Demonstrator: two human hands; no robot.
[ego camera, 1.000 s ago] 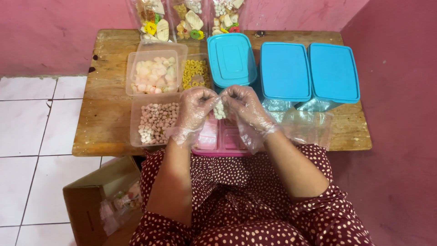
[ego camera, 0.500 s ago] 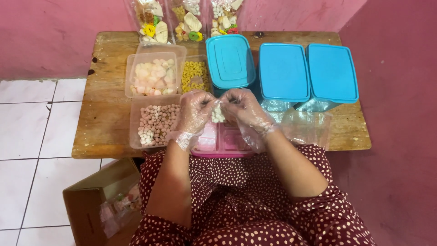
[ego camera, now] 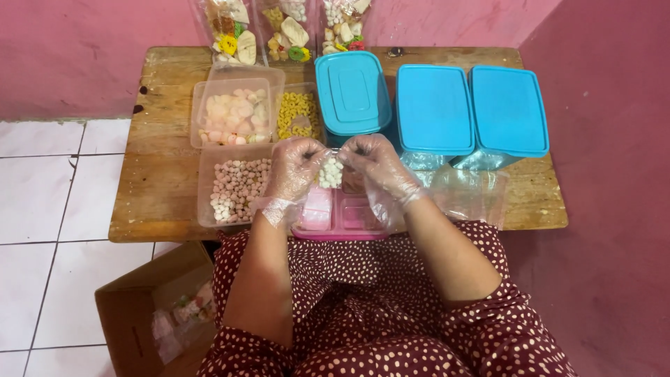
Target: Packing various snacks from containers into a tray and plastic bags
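Both my hands wear thin clear plastic gloves. My left hand (ego camera: 294, 171) and my right hand (ego camera: 377, 164) pinch the top of a small clear bag (ego camera: 331, 172) holding white round snacks, held between them above a pink compartment tray (ego camera: 342, 218) at the table's near edge. Just left of my left hand stands a clear tub of pink and white balls (ego camera: 236, 187). Behind it are a clear tub of pale pink puffs (ego camera: 234, 115) and a tub of yellow ring snacks (ego camera: 299, 115).
Three blue-lidded containers (ego camera: 352, 91) (ego camera: 434, 108) (ego camera: 508, 110) stand at the back right of the wooden table (ego camera: 167, 174). Filled snack bags (ego camera: 286, 28) lean on the pink wall. Empty clear bags (ego camera: 467, 192) lie right. A cardboard box (ego camera: 150, 314) sits on the floor, lower left.
My hands have stayed together over the pink tray, and the small bag of white snacks now shows more plainly between the fingers.
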